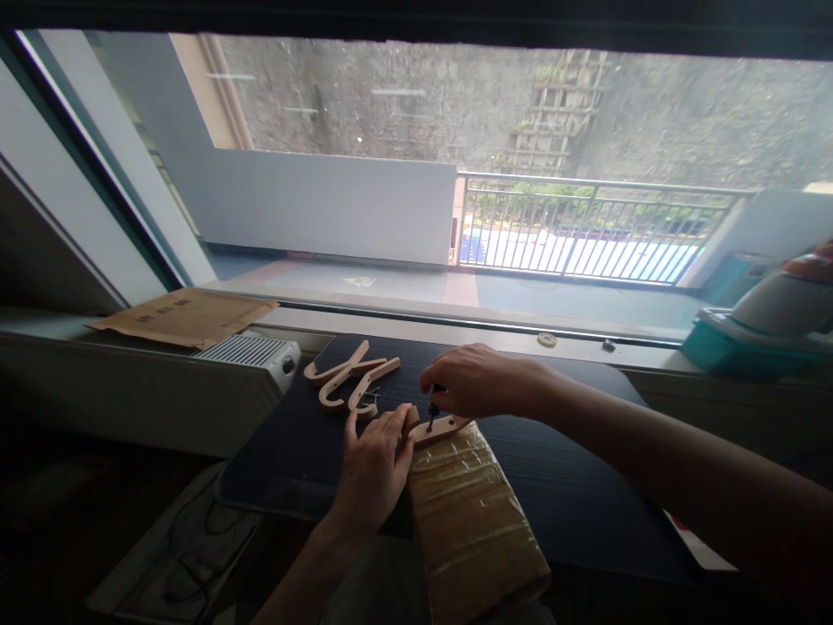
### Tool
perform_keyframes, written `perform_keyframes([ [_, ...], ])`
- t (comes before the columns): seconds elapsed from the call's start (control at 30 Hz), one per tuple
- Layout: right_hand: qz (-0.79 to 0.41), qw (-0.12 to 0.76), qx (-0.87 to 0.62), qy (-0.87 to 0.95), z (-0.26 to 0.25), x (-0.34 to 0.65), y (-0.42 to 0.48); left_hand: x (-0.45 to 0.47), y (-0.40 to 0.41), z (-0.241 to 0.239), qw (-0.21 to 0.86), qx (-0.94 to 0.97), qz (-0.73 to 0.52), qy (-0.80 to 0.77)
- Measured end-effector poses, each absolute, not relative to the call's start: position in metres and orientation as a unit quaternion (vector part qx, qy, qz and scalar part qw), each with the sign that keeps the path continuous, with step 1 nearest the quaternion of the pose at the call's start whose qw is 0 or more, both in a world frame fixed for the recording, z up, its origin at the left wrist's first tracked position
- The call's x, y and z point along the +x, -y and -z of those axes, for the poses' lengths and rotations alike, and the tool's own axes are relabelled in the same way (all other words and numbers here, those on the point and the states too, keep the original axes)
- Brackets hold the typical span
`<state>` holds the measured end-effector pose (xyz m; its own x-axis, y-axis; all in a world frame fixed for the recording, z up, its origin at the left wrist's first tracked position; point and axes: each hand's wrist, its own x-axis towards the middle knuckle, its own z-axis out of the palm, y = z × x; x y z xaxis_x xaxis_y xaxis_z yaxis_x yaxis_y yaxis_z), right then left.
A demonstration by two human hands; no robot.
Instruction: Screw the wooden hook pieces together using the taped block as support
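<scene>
My left hand (379, 464) is closed on the curved end of a wooden hook (441, 429), which lies on the far end of a tape-wrapped block (478, 521). My right hand (474, 380) grips a small dark-handled screwdriver (433, 410) from above. Its tip points down at a hole in the hook's flat part; another dark hole shows to the right of it. Several loose wooden hooks (338, 383) lie on the dark table beyond my left hand. Small screws (373, 395) sit beside them.
The dark table (292, 460) stands against a window sill. A brown paper envelope (188, 317) rests on a radiator (247, 347) at left. At right is a teal container (725, 347); a roll of tape (546, 339) lies on the sill. Cables (188, 538) hang low at left.
</scene>
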<state>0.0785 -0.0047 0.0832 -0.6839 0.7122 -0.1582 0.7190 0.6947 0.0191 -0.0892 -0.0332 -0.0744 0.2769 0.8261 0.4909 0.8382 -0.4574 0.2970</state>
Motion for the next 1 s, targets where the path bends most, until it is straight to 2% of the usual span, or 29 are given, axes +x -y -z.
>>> perform_keyframes([
  [0.23,0.040,0.064,0.331,-0.941,-0.074,0.078,0.001,-0.089,0.030,0.078,0.020,-0.799,0.304,0.519],
  [0.5,0.023,0.034,0.451,-0.892,-0.064,0.073,-0.005,-0.088,0.032,0.075,0.006,-0.799,0.295,0.524],
  [0.63,-0.002,0.062,0.463,-0.884,-0.069,0.070,-0.001,-0.088,0.033,0.074,0.003,-0.797,0.301,0.524],
  [0.73,0.005,0.088,0.435,-0.896,-0.078,0.071,0.003,-0.089,0.034,0.073,0.003,-0.797,0.305,0.521],
  [1.0,0.038,0.076,0.332,-0.939,-0.081,0.073,0.003,-0.089,0.032,0.076,0.011,-0.796,0.312,0.518],
])
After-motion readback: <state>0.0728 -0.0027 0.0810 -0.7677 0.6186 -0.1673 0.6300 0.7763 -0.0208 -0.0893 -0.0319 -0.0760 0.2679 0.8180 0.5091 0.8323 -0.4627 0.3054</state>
